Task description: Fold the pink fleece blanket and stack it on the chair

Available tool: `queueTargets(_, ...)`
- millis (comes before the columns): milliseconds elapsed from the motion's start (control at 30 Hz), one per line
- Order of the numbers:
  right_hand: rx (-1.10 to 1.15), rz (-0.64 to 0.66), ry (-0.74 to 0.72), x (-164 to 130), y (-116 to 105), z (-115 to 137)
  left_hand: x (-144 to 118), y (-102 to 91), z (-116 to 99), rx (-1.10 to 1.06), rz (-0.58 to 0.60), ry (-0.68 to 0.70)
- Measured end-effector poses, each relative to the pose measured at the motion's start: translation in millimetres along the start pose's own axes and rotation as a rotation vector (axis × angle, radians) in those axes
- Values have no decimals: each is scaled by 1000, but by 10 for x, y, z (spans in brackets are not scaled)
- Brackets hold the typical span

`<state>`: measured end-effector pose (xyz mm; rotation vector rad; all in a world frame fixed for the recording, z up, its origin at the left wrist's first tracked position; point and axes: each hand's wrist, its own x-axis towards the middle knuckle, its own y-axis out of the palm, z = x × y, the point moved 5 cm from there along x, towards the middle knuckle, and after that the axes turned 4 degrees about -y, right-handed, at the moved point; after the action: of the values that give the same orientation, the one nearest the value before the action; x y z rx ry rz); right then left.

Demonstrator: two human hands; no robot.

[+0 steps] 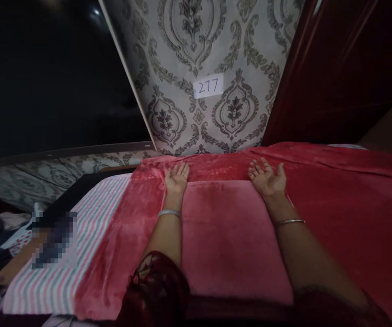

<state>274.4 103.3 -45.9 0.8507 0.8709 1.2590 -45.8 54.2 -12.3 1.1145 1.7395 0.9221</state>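
Both hands lie palm up over a plush red blanket (pixel 335 218), one on each side of a folded pink-red cloth (pixel 230 236). My left hand (pixel 177 179) rests by the cloth's far left corner, fingers stretched out and nothing in the palm. By the far right corner is my right hand (pixel 269 178), its fingers spread and its palm bare. Both forearms run along the side edges of the folded cloth. Whether the hands touch the cloth or only the blanket beneath, I cannot tell.
A striped sheet (pixel 96 227) shows left of the blanket, partly under a blurred patch. A large dark screen (pixel 56 81) stands at the upper left. Patterned wallpaper (pixel 196 41) bears a paper label (pixel 208 86) reading 277. Dark red furniture (pixel 325 77) rises at the right.
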Motion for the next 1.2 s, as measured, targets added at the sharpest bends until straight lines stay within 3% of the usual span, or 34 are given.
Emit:
queueTargets(267,92,-10,0,12,-27,32,152,-118,23,-29,-82,-30)
queueTargets(633,12,-1,-32,-58,226,42,69,3,-60,307,-4,73)
queueTargets(767,-222,6,-84,-103,317,284,-60,213,-195,315,30,132)
queueTargets(900,-408,-20,-114,-253,141,783,-256,331,-657,465,71,210)
queueTargets(967,-505,-45,-117,-394,-50,1041,-357,198,-921,669,-4,202)
queueTargets(1067,-646,-86,-67,-671,-384,1269,-514,-203,-1186,1038,-168,82)
queueTargets(1200,-941,-30,154,-996,-691,1171,-758,-615,-1187,1278,-226,-65)
